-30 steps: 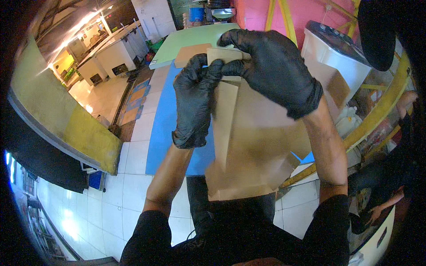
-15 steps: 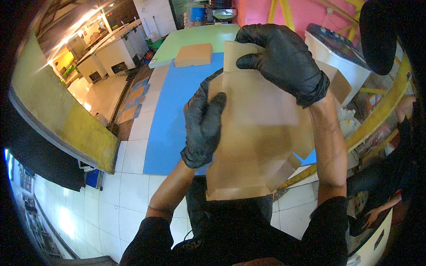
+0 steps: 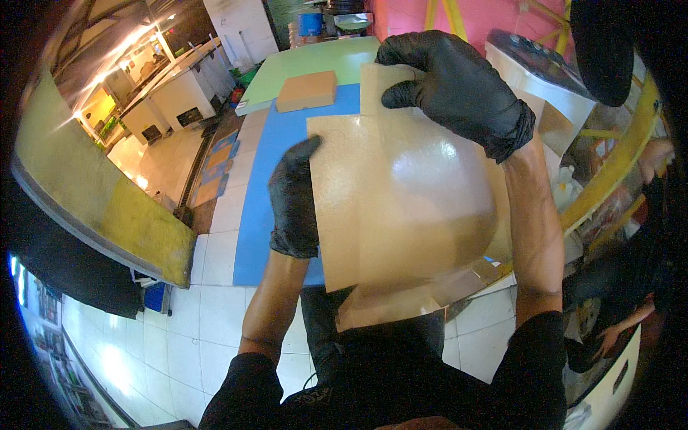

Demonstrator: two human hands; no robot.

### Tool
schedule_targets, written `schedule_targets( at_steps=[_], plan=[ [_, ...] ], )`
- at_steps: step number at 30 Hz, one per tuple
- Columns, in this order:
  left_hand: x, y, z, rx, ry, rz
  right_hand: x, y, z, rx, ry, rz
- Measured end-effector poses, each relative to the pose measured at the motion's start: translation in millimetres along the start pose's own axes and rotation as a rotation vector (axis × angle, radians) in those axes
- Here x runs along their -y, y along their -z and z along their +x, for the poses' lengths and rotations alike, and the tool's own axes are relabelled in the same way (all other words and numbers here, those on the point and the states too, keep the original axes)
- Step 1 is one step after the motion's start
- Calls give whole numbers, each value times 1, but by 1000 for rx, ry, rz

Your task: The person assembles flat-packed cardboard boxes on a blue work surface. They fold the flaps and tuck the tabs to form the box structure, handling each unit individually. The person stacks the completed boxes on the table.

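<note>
An unfolded brown cardboard box with a glossy inner face is held up in front of me, its flaps and creases spread. My right hand, in a black glove, pinches a tab at its top edge between thumb and fingers. Along the left side of the box, a wide side flap stands out flat. My left hand, also black-gloved, is against that flap's outer edge, thumb up near its top corner; its other fingers are hidden.
A blue sheet and a green board cover the table beyond. On it lies a closed brown box. A white bin stands at the far right, beside yellow bars. Another person's arm shows at lower right.
The left side flap has swung outward and now lies open to the left. My left hand has moved left, its thumb off the front of the cardboard. My right hand keeps its pinch on the tab.
</note>
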State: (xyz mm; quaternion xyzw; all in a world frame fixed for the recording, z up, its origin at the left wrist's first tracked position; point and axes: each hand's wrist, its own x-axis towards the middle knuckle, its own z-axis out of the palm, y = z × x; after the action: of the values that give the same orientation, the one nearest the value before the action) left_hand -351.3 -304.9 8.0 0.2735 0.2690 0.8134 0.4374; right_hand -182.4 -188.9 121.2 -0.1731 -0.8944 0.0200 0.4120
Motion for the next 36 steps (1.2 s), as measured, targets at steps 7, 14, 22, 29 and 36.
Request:
schedule_targets(
  at_steps=[7, 14, 22, 29, 36],
  plan=[
    [0, -12, 8, 221, 5, 207, -6, 3, 2, 24, 45, 179],
    [-5, -7, 29, 5, -367, 795, 19, 8, -43, -528, 195, -161],
    [-16, 0, 40, 16, -310, 435, -67, 44, -120, -286, -510, 902],
    [-15, 8, 53, -80, -356, 547, -58, 0, -126, -285, -555, 1133],
    [1, 21, 32, 47, -495, 1020, -63, -26, -111, -561, -707, 1091]
  ],
)
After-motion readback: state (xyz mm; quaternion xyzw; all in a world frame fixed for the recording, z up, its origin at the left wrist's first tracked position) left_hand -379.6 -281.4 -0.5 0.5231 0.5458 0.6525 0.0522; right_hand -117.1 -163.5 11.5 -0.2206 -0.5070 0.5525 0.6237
